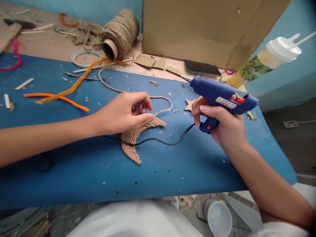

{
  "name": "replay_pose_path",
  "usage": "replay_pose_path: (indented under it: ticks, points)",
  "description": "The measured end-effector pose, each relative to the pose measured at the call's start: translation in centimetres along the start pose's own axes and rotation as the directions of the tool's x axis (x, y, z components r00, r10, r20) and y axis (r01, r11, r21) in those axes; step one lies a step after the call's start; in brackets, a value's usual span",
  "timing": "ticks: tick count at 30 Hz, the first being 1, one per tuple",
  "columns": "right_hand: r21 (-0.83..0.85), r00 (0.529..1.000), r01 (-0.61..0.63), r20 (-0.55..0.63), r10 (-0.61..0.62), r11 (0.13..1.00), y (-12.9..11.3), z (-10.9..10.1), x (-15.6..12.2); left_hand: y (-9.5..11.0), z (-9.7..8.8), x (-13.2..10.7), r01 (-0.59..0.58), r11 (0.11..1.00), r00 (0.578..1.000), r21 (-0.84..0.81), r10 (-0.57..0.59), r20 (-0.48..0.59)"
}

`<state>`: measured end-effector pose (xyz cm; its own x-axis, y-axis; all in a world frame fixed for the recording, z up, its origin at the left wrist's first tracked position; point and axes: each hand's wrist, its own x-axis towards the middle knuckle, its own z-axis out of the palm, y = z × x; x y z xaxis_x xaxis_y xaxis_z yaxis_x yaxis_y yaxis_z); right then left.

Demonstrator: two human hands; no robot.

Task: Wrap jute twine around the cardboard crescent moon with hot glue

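My right hand (225,126) grips a blue hot glue gun (214,90), its metal nozzle pointing up and left. A black cord (161,142) runs from its handle across the crescent and under my left forearm. My left hand (123,110) is over the upper part of a crescent (132,140) covered in rows of twine. Its fingers are loosely curled, with a gap between them and the thumb. The thumb tip is beside the crescent's upper edge; whether it presses there I cannot tell. A loose strand of twine (163,97) loops from the crescent back toward the spool (120,33).
A cardboard star (189,104) lies by my right fingers. Behind are a cardboard sheet (197,33), a dark phone (202,68) and a lidded drink cup (266,61). Orange pipe cleaners (74,86), a white ring (85,58) and a hammer (12,31) lie left.
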<state>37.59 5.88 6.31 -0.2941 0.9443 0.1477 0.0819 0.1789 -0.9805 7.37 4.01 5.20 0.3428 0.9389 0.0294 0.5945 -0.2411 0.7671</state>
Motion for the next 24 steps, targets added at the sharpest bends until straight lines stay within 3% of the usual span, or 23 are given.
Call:
replay_pose_path:
  ticks: [4,7,12,18,24]
  points:
    - [0.077,0.998,-0.004,0.069,-0.001,0.997,-0.3,0.5,-0.4,1.4,0.1,0.8,0.045,0.971,0.998,-0.235,-0.055,-0.036]
    - [0.108,0.997,-0.016,0.083,0.007,0.994,-0.7,0.8,-0.8,2.8,0.8,1.2,0.060,0.890,0.998,-0.453,-0.070,-0.007]
    - [0.081,0.992,-0.050,0.120,0.040,0.995,-1.3,1.1,-1.3,4.8,2.6,1.2,0.048,0.740,0.999,-0.671,-0.053,0.012]
    - [0.124,0.986,-0.038,0.166,0.017,0.991,-1.3,0.9,-1.6,5.7,3.6,1.5,-0.058,0.647,0.997,-0.760,0.006,-0.071]
    - [0.121,0.987,-0.027,0.162,0.007,0.992,-1.4,0.7,-1.7,5.1,2.9,0.6,-0.064,0.714,0.990,-0.697,-0.043,-0.135]
